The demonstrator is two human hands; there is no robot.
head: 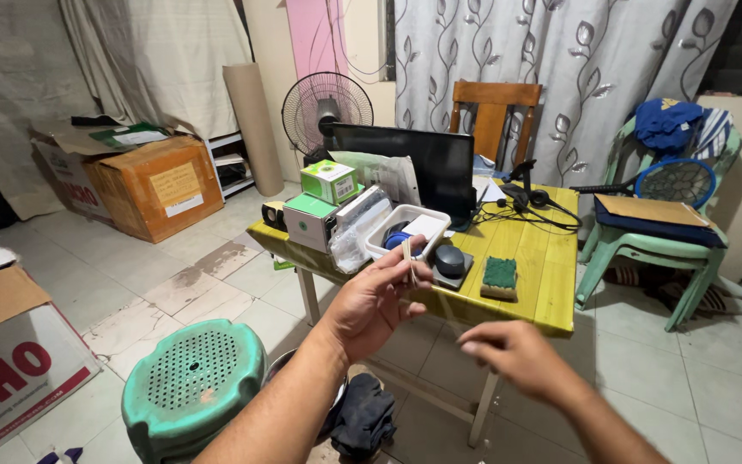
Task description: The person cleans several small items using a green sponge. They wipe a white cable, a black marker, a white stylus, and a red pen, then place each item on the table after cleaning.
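Observation:
My left hand (373, 302) is raised in front of the yellow table (543, 283) and pinches a thin, pale stick-like object (409, 256) upright between thumb and fingers. My right hand (508, 354) hovers lower and to the right, blurred, fingers loosely curled with nothing visible in them. Just beyond the stick lie a white tray (392, 225) with a blue item, a dark round mouse (450, 259) on a small pad, and a green scrub sponge (500, 276).
Green and white boxes (319, 206), a dark monitor (414, 159), a headset (521, 199) and a standing fan (326, 107) crowd the table's far side. A green perforated stool (192, 378) stands at lower left. Cardboard boxes (152, 185) sit left; a green plastic chair (663, 232) right.

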